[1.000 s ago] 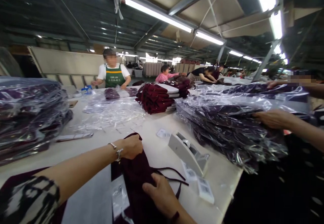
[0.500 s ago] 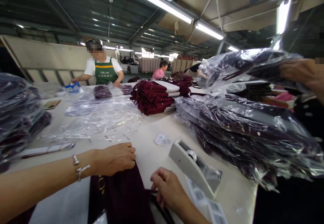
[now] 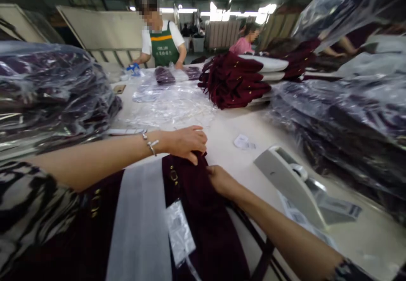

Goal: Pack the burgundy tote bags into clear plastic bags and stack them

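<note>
A folded dark maroon garment lies on the table in front of me, with gold metal fittings, a pale grey strip across it and a small clear packet on top. My left hand, wearing two bracelets, curls over the garment's far end, thumb on the near side. Beside it on the right, my right hand has its fingers closed at the garment's right edge. Dark straps trail under my right forearm.
A grey tape dispenser with printed labels stands at right, a small white tag beyond. Bagged garments pile up left and right. Maroon garments are stacked behind clear bags. A co-worker in a green apron stands opposite.
The view has tilted down and turned left. My right hand has come in to the garment's edge, close to my left hand. The bagged garment lifted at right by another person has shifted.
</note>
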A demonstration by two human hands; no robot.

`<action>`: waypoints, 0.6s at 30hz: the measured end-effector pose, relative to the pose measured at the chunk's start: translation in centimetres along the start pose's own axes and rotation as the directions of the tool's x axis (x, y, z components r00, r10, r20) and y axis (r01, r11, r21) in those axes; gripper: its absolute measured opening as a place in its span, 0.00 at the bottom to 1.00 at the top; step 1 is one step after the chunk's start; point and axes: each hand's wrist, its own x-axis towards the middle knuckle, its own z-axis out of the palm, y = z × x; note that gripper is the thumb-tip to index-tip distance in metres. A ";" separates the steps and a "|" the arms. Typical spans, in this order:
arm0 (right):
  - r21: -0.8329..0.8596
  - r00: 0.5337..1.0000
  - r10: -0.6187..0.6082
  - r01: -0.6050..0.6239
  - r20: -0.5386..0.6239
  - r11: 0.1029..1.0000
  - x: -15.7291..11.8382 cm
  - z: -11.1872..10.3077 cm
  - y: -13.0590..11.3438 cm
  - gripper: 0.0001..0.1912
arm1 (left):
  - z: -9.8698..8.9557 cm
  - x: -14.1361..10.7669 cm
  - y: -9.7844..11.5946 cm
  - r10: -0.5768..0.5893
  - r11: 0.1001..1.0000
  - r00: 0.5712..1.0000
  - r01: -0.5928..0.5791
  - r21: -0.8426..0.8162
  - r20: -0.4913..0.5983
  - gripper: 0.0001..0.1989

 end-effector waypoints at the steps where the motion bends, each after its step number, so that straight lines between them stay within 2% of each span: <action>1: 0.045 0.999 0.028 -0.029 0.019 0.999 -0.1 -0.1 0.1 0.14 | -0.2 -0.6 -0.3 -0.033 0.998 0.999 0.033 -0.060 -0.001 0.07; 4: 0.161 0.992 0.111 -0.120 0.064 0.980 -0.5 -0.3 -0.5 0.13 | -0.2 -1.7 -0.8 -0.103 0.968 0.994 0.108 -0.225 0.033 0.14; 6: 0.211 0.983 0.162 -0.176 0.085 0.961 -1.0 -0.3 -1.3 0.11 | 0.9 -1.4 -1.0 -0.156 0.941 0.983 0.176 -0.290 0.092 0.10; 9: 0.289 0.975 0.211 -0.223 0.072 0.931 -1.8 -0.7 -2.0 0.11 | 3.7 -0.1 -1.4 -0.286 0.869 0.943 0.329 -0.370 0.169 0.06; 11: 0.345 0.973 0.227 -0.227 0.042 0.911 -2.3 -1.5 -2.0 0.13 | 5.8 0.6 -1.6 -0.367 0.777 0.914 0.402 -0.485 0.171 0.11; 13: 0.337 0.973 0.220 -0.185 -0.070 0.923 -2.6 -2.5 -2.2 0.16 | 7.5 0.7 -1.6 -0.440 0.680 0.886 0.436 -0.590 0.148 0.17; 14: 0.268 0.968 0.179 -0.128 -0.174 0.955 -2.6 -2.9 -2.6 0.18 | 8.1 0.5 -1.5 -0.482 0.645 0.865 0.457 -0.612 0.138 0.20; 15: 0.149 0.951 0.087 -0.044 -0.295 0.988 -2.5 -3.2 -3.3 0.20 | 8.6 0.4 -1.3 -0.523 0.628 0.843 0.480 -0.613 0.125 0.21; 16: -0.011 0.915 -0.052 0.052 -0.399 0.999 -2.3 -3.2 -4.4 0.21 | 9.1 0.2 -0.8 -0.569 0.626 0.817 0.506 -0.594 0.097 0.23; 17: -0.183 0.864 -0.220 0.151 -0.453 0.971 -2.0 -3.0 -5.8 0.24 | 9.4 0.2 -0.2 -0.614 0.634 0.787 0.533 -0.561 0.055 0.25; 18: -0.336 0.807 -0.387 0.250 -0.446 0.908 -1.5 -2.6 -7.4 0.26 | 9.7 0.3 0.6 -0.655 0.647 0.756 0.563 -0.514 0.004 0.27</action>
